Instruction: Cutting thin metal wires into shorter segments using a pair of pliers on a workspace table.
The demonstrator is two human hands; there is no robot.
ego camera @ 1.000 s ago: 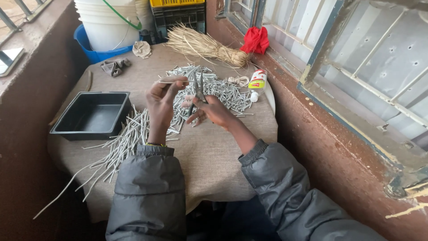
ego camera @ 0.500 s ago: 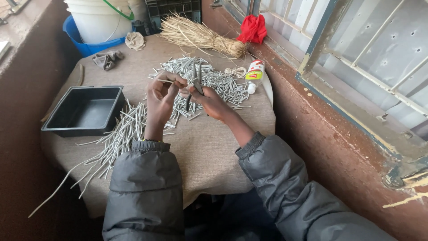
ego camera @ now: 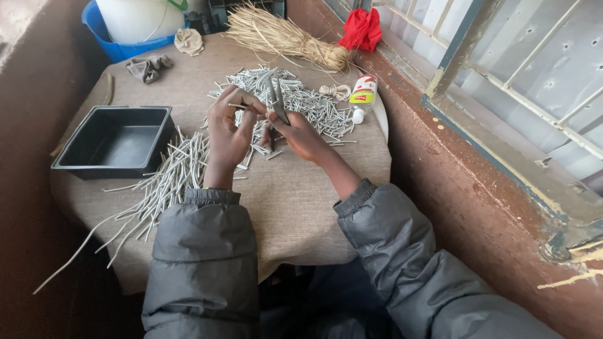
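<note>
Over a table (ego camera: 295, 207) draped in coarse tan cloth, two hands meet above a heap of pale grey sticks. The left hand (ego camera: 229, 129) is curled, its fingertips pinched together on one thin stick (ego camera: 237, 106) that juts out to the left of the thumb. The right hand (ego camera: 301, 135) is closed around the handles of dark metal scissors (ego camera: 276, 100), whose slim blades point up and away, just beside the pinched stick; whether the blades touch it cannot be told. Both forearms come out of puffy grey jacket sleeves with ribbed cuffs. Beyond the hands lies a dense pile of short cut pieces (ego camera: 308, 100), stubby and tube-like, scattered loosely. Near the left sleeve a sheaf of long sticks (ego camera: 163, 188) fans toward the table edge, some hanging over it. Just left of that sheaf sits a black rectangular plastic tray (ego camera: 113, 141) with smooth sloped walls. At the far side rests a bundle of dry straw (ego camera: 282, 37), fibrous and yellow, tied near one end, with a crumpled red cloth (ego camera: 363, 28) on the sill beside it. A small glue bottle (ego camera: 363, 94) lies on its side by a coil of twine (ego camera: 334, 91). A blue basin (ego camera: 103, 31) holds a white bucket (ego camera: 138, 17) at the far left corner.
</note>
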